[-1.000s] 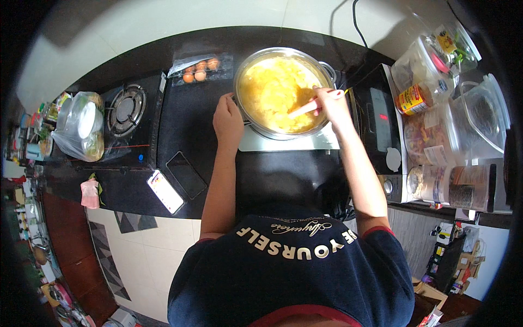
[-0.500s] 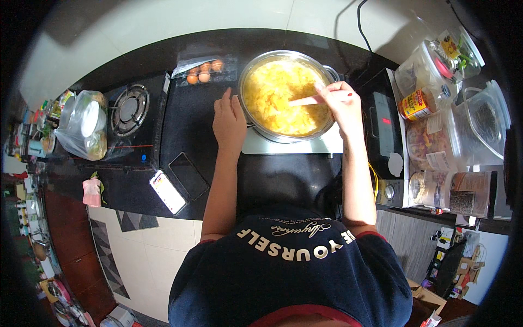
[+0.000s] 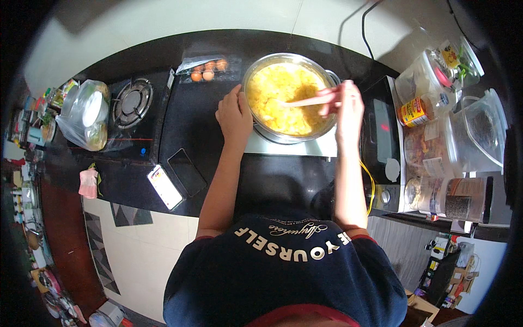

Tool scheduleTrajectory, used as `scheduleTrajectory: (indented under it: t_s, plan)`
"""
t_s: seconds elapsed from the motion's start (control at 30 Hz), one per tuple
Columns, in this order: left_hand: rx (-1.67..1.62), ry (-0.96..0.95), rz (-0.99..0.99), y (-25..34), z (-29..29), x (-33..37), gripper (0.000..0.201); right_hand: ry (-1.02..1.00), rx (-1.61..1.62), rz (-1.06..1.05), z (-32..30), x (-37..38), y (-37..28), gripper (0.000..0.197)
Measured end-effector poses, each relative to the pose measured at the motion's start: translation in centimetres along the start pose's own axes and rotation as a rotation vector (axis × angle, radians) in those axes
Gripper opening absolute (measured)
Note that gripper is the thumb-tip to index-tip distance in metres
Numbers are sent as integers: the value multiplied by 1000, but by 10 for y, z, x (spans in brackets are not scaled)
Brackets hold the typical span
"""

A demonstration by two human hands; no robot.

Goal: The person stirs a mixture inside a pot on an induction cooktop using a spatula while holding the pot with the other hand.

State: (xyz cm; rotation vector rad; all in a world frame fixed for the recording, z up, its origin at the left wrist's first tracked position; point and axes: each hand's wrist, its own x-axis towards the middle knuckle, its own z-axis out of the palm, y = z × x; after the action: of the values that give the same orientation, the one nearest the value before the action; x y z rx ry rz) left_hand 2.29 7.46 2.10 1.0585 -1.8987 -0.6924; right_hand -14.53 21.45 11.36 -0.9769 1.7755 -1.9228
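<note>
A wide steel pot filled with a chunky yellow mixture stands on a white-topped cooker. At its left side, my left hand is closed against the rim, where the side handle would be; the fingers cover that spot. Over the right rim, my right hand grips the end of a pale stirring utensil, slightly blurred by motion. The utensil slants leftward into the mixture, which hides its head, so its exact kind does not show.
Several brown eggs lie in plastic behind the pot. Left are a gas burner, a bagged container and a lit phone. Right are an oven-like appliance, a sauce bottle and clear tubs.
My left hand has moved right and closed at the pot's side. My right hand has shifted slightly on the utensil, whose dipped end has moved a little left.
</note>
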Motion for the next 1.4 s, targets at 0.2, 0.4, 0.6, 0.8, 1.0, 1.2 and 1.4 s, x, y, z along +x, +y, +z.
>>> scheduleTrajectory:
  t_s: [0.2, 0.4, 0.6, 0.8, 1.0, 1.2, 1.4]
  plan:
    - [-2, 12, -69, 6, -1, 1, 40, 96, -135, -142, -6, -6, -24, 20]
    - [-81, 30, -121, 6, 8, 5, 41, -128, -135, -90, 23, -15, 40, 17]
    - [-52, 53, -82, -1, 8, 4, 38, 138, -71, -170, -13, 21, 11, 18]
    - [-68, 124, 1, 5, 9, 1, 33, 406, 33, -291, -54, 66, -18, 22]
    - [-222, 199, -24, -8, 15, 3, 29, 286, -28, -313, -34, 104, 21, 27]
    - [-251, 173, -30, 1, 14, 5, 28, 163, 35, -248, -1, 149, 69, 36]
    - [-246, 147, -53, -2, 14, 5, 29, 123, 470, 70, 35, 165, 71, 39]
